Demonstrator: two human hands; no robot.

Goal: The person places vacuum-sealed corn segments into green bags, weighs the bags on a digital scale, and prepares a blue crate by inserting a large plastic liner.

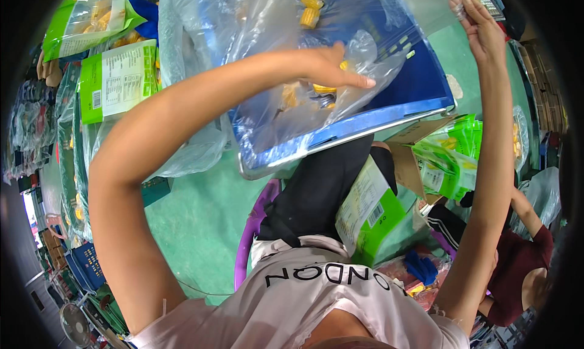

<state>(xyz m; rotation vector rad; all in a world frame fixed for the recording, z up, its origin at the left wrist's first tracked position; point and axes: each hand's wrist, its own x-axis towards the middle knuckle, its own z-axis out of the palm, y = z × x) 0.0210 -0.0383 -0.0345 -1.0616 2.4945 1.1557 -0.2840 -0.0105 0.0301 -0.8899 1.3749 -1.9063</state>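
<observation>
A blue plastic crate (397, 84) stands before me, lined with a clear plastic bag (269, 34) that is partly pulled over its rim. Inside lie several short yellow corn cob pieces (310, 16). My left hand (331, 68) reaches over the crate among the film and corn, thumb spread from the fingers; film hides part of what is beneath. Raised beyond the crate's right side, my right hand (477, 20) pinches the film's edge between thumb and fingers. A green and white printed pouch (372, 212) lies at my lap.
Printed pouches (118, 82) with corn lie at the upper left. A cardboard box (406, 166) of green pouches (449, 162) stands right of my legs. Another person (515, 276) is at the lower right. A purple chair part (255, 235) curves beside me, and a blue basket (86, 267) stands lower left.
</observation>
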